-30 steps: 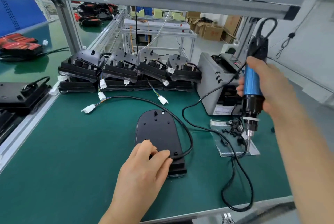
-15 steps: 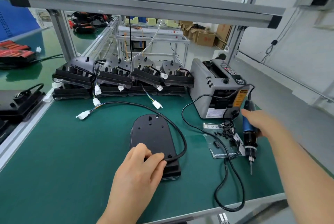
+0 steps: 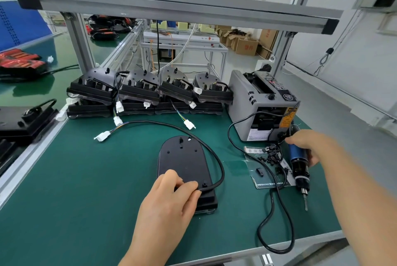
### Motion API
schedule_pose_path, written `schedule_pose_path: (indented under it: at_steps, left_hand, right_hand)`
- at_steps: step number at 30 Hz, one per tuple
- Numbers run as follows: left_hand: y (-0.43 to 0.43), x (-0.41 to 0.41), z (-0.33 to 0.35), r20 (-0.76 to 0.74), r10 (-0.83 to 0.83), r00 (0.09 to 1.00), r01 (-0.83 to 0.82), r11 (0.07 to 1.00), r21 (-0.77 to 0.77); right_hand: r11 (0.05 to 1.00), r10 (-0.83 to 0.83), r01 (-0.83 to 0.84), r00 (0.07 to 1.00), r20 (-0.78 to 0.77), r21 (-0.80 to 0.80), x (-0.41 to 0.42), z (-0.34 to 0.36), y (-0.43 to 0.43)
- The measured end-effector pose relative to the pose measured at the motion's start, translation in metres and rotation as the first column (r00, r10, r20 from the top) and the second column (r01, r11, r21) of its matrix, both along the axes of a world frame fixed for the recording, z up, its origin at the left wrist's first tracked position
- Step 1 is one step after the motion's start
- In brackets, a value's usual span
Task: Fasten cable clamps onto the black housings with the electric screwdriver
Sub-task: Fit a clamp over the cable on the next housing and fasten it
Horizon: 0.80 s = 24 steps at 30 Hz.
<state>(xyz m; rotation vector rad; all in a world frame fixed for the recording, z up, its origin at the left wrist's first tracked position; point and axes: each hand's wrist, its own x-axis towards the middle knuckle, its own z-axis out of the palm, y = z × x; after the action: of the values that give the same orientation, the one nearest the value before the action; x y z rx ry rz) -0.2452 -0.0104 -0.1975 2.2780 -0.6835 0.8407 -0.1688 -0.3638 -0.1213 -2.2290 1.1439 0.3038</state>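
Observation:
A flat black housing (image 3: 182, 158) lies in the middle of the green mat. Its black cable (image 3: 221, 171) loops round the right side to a white connector (image 3: 103, 136). My left hand (image 3: 169, 201) lies on the housing's near end, thumb and fingers bent over the spot where the cable enters. At the right, my right hand (image 3: 311, 143) grips the blue body of the electric screwdriver (image 3: 299, 167), which lies low over the mat with its bit pointing toward me. Small black clamps and screws (image 3: 271, 156) sit on a clear bag just left of the tool.
A grey tape dispenser (image 3: 257, 102) stands behind the right hand. Several black housings (image 3: 137, 91) are stacked in a row at the back. The screwdriver's cord (image 3: 272, 222) loops down to the table's front edge. An aluminium frame post (image 3: 79, 40) rises at the back left.
My right hand has brought the screwdriver down from upright in the air to the mat beside the clamps. My left hand stays on the housing.

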Motion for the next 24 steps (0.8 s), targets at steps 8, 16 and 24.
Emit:
schedule_pose_path:
  at_steps: [8, 16, 24]
  left_hand:
    - [0.000, 0.001, -0.002, 0.004, -0.004, 1.000, 0.004, 1.000, -0.001]
    - [0.000, 0.001, -0.003, 0.001, -0.001, 1.000, 0.001, 1.000, -0.010]
    - [0.000, 0.000, -0.002, -0.022, 0.001, 1.000, -0.002, 1.000, -0.014]
  right_hand:
    - [0.992, 0.065, -0.073, 0.994, -0.083, -0.107, -0.007, -0.001, -0.005]
    - [0.850, 0.211, -0.226, 0.974, -0.085, -0.475, -0.012, 0.011, 0.005]
    - [0.937, 0.295, -0.099, 0.740, 0.605, -0.336, 0.011, 0.022, 0.029]
